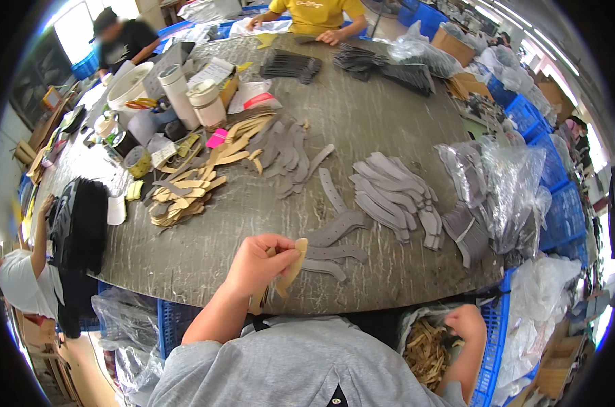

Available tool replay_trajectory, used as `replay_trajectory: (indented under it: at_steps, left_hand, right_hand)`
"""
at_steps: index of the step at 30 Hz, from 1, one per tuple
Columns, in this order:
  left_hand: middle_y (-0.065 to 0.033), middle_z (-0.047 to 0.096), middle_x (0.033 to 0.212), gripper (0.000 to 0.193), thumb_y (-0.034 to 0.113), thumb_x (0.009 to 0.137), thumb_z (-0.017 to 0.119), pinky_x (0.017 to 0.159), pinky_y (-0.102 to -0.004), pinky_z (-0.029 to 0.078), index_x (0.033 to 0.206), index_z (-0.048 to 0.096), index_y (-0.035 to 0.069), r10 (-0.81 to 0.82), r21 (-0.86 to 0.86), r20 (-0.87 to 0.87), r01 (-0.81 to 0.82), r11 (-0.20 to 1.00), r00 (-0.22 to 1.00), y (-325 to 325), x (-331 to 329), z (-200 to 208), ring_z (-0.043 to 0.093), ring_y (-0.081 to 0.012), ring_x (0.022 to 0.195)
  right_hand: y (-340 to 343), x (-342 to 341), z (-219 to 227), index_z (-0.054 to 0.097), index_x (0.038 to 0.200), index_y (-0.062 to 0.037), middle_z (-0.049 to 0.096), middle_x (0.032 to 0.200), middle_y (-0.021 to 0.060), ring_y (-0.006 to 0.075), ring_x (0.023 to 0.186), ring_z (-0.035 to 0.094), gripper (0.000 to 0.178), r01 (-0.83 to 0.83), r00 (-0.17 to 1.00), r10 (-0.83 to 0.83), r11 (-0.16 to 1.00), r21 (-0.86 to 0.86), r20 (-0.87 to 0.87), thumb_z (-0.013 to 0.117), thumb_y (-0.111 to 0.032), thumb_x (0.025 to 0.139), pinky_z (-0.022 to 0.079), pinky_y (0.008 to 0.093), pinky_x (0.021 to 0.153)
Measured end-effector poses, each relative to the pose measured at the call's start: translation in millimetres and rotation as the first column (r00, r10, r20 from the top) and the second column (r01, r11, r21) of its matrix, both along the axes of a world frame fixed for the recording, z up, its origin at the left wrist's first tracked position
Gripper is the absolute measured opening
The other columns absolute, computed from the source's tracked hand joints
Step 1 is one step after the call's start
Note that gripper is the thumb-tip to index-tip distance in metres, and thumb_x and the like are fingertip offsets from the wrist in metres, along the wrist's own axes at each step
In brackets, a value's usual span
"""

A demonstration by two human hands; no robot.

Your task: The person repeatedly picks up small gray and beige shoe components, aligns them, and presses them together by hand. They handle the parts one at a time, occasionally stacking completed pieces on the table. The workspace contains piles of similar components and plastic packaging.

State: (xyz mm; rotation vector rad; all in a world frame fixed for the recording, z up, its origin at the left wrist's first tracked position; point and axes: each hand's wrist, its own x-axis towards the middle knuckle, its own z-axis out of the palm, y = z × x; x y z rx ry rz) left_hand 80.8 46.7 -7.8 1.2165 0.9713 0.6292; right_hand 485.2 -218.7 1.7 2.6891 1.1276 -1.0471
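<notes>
My left hand (258,263) is closed at the near edge of the table, pinching a tan curved strip (293,270) between thumb and fingertips. Just beyond it lie loose grey curved strips (338,229) with small holes along them. Off to the right, my right hand (467,321) is curled into a fist above a lined bin of tan scraps (426,353). What those fingers hold, if anything, is hidden. A fanned pile of grey strips (389,190) rests on the table ahead, and a mixed pile of tan strips (185,193) sits farther left.
Cups, rolls and a white bucket (129,85) crowd the left of the table (402,122). Plastic-wrapped grey pieces (514,197) lie at its right edge, beside blue crates (558,217). Stacks of dark pieces (290,66) lie near a person in yellow (321,17) opposite.
</notes>
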Motion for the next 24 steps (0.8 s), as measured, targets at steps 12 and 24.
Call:
replay_trajectory:
  at_steps: [12,24]
  left_hand:
    - [-0.0088,0.063,0.099,0.042,-0.004,0.062,0.073,0.053,-0.0301,0.053,0.103,0.069,0.002,0.091,0.966,-0.19,0.169,0.195,0.978,-31.3,39.7,17.9,0.064,-0.0191,0.065]
    - [-0.0066,0.061,0.099,0.043,-0.001,0.061,0.073,0.052,-0.0303,0.053,0.103,0.068,0.002,0.145,0.959,-0.258,0.236,0.154,0.955,-27.9,28.7,6.9,0.064,-0.0197,0.067]
  right_hand:
    - [179.3,-184.8,-7.8,0.068,0.095,0.0018,0.068,0.082,0.0056,0.0111,0.067,0.062,0.015,0.572,0.063,0.389,0.741,0.353,-0.919,0.069,-0.013,0.092,0.05,0.0243,0.062]
    - [180.1,-195.6,-16.5,0.068,0.097,0.0036,0.069,0.084,0.0062,0.0105,0.068,0.062,0.015,0.55,0.161,0.372,0.735,0.396,-0.914,0.067,-0.011,0.093,0.051,0.0237,0.063]
